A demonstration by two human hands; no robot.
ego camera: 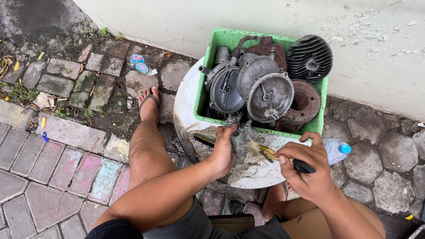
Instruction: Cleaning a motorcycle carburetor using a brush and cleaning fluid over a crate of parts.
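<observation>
Hands closed: left hand [222, 148] on small metal part [239, 138], right hand [310, 170] on brush [276, 157], beside green crate [212, 57].

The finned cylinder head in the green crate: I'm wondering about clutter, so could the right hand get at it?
Probably yes: the finned cylinder head sits uncovered atop the green crate, though the right hand now grips a brush.

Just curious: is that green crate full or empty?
Full. The green crate is heaped with grey metal covers, a finned part and a rusty drum, some rising above its rim.
</observation>
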